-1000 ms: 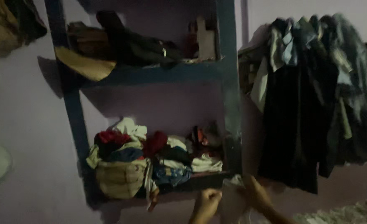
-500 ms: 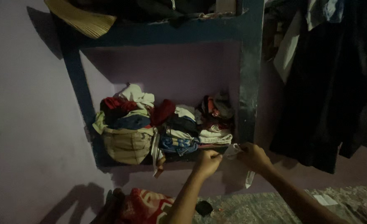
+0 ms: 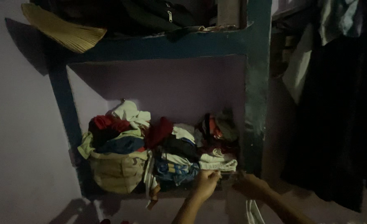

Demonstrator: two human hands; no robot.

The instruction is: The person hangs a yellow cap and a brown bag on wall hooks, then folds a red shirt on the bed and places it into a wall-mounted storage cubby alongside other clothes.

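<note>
I hold a pale, thin cloth [image 3: 253, 209] stretched between my fists at the front edge of the lower shelf; its middle is lost in the dark, and a loose end hangs limp below my right hand [image 3: 250, 186].

Dim, grainy, soft focus, deep right-side shadows

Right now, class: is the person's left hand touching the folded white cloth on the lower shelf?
Cannot tell: in the dim head view, the left hand sits just below the folded white cloth.
</note>
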